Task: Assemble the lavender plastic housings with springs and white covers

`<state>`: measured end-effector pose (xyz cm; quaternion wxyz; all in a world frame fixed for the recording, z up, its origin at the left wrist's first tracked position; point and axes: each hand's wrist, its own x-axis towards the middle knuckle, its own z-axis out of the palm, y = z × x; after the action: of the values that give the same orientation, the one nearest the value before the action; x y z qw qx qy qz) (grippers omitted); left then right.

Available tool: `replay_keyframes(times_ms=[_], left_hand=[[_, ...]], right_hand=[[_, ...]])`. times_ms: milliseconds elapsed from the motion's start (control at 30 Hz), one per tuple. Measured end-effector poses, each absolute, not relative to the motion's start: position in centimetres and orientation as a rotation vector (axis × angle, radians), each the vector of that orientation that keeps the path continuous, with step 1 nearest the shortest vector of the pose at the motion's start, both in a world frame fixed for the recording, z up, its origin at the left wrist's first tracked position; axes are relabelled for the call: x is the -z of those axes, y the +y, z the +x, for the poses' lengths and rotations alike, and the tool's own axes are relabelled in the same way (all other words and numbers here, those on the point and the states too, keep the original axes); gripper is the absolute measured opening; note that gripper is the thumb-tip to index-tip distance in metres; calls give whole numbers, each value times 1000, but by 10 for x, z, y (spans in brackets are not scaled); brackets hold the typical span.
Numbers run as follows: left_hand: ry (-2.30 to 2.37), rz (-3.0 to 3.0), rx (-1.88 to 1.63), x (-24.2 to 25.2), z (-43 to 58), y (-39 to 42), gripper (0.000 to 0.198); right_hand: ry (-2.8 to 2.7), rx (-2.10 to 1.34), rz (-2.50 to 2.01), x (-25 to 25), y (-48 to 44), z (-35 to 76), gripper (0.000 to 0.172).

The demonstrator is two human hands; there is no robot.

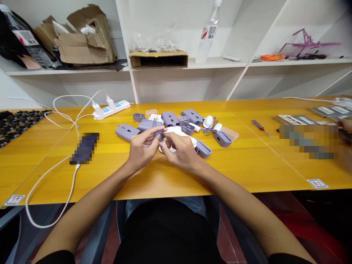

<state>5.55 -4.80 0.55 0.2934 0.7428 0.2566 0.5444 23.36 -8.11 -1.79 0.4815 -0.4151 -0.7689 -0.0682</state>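
Purple piece [159, 134] (small, mostly hidden by fingers) is held just above the table [247, 161], at the near edge of the pile of purple housings [170, 119].

- Well left of the pile: dark phone [84, 147] lying flat, with a white cable [52, 172] plugged into its near end.
- Left of the pile and further back: white power strip [112, 109] with two chargers plugged in.
- Left hand [141, 148]: grip closed on the piece, thumb and fingertips pinching its left side.
- Right hand [180, 150]: grip closed too, fingertips pinching the right side of the same piece and meeting the left hand's. White parts lie directly under it.
- Well right of the pile: red-handled screwdriver [260, 127], lying alone on the table.
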Motion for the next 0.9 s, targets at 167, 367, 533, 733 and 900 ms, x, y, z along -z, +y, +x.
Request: replay_keyframes(times_ms=[167, 367, 533, 733, 900], left_hand=[[700, 1856, -1393, -5, 56, -47, 30], [703, 1794, -1319, -3, 55, -43, 33], [696, 1799, -1262, -2, 53, -38, 40], [666, 1778, -1124, -7, 48, -36, 51], [659, 1773, -1058, -9, 46, -36, 54]], right_hand=[[-1878, 160, -1029, 18, -82, 234, 11], [-1912, 230, -1060, 16, -82, 236, 12], [-1905, 152, -1070, 15, -82, 238, 10], [-1893, 94, -1042, 16, -81, 241, 8], [-1909, 73, -1049, 18, -78, 243, 9]])
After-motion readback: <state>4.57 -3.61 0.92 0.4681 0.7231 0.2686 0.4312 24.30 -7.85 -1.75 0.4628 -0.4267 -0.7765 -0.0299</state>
